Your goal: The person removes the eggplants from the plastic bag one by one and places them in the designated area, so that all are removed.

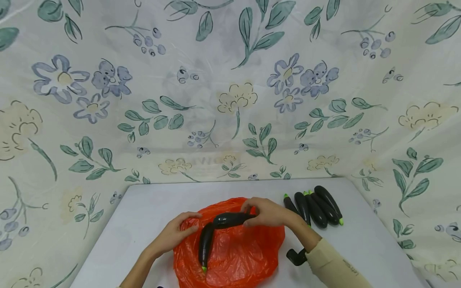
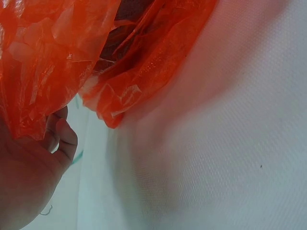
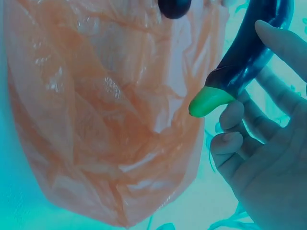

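A red plastic bag (image 1: 248,252) lies spread on the white table. One dark eggplant (image 1: 205,244) rests on it, its green stem end toward the front edge. My right hand (image 1: 264,212) grips a second eggplant (image 1: 230,220) near its stem end, with the thumb on one side and fingers on the other; its green cap (image 3: 211,100) shows in the right wrist view. The far end of this eggplant meets the top of the first one in the head view. At the bag's left rim is my left hand (image 1: 176,232), thumb and fingers spread apart over the red plastic.
Several more eggplants (image 1: 317,210) lie side by side at the back right of the table (image 1: 151,204). A black curved object (image 1: 297,257) shows beside the right sleeve. Flower-patterned sheeting (image 1: 230,132) rises behind the table and along both sides.
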Demonstrator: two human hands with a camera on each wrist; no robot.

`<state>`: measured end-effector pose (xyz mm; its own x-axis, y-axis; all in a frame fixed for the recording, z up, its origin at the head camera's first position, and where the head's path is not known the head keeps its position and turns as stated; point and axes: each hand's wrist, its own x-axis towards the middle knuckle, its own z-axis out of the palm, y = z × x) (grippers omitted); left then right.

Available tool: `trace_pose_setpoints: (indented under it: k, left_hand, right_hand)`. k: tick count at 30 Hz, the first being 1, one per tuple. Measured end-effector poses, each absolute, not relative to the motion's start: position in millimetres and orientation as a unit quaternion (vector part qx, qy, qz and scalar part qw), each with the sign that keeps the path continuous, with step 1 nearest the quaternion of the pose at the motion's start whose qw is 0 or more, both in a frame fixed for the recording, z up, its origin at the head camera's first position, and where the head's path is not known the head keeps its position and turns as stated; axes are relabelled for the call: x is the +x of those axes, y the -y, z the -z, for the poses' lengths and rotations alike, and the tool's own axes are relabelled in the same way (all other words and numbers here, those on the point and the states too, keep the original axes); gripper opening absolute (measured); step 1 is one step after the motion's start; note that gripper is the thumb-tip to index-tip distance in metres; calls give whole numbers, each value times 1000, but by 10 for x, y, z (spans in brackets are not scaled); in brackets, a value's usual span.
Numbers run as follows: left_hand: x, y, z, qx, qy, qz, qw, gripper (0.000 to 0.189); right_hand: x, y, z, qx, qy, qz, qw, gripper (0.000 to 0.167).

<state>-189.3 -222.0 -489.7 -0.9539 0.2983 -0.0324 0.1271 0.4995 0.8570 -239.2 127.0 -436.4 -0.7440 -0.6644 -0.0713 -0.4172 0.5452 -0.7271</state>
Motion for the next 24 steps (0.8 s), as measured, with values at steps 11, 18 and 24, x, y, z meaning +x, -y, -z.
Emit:
trace_pose_setpoints:
  k: [11,18,24]
  left_hand:
    - [-1886,2238,4865,130,-855,-495,86,38]
    - [-1869,2240,4849,135,-855,-494,80,38]
    - [-1867,2238,4868,125,-856,-495,86,38]
  right_hand:
    - [-2412,-1414,4292,-272,-874,382,124,32]
    - [-2400,-1498,4254,-226,-880,406,102,37]
    - [-2423,-1609,4292,-202,-880,423,79,37]
